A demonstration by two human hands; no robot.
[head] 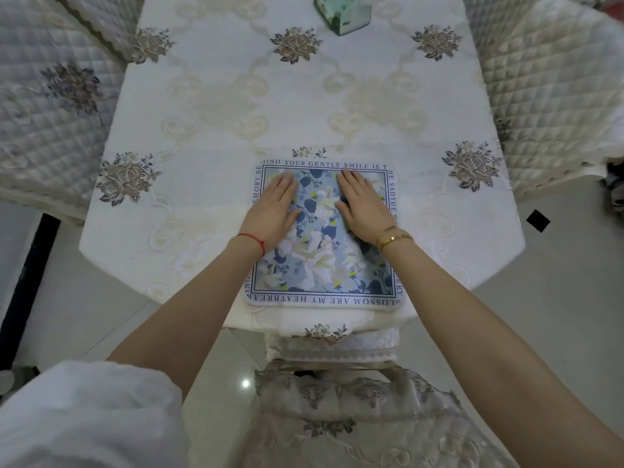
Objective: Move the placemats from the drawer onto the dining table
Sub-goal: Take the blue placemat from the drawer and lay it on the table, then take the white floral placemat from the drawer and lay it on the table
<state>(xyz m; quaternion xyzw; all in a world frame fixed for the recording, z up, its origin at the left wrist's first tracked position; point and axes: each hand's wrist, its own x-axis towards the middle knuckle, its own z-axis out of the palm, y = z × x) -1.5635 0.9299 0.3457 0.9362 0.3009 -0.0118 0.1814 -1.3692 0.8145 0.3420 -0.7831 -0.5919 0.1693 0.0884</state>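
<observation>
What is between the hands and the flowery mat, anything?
Nothing visible. The left hand and the right hand both lie flat right on the placemat, which already lies on the dining table at its near edge.

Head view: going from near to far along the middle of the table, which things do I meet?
Square blue floral placemat with lettered border, flat under both open hands → green patterned box at the far end.

left hand [275, 211], right hand [363, 206], flat on placemat [320, 265], dining table [304, 106]
</observation>
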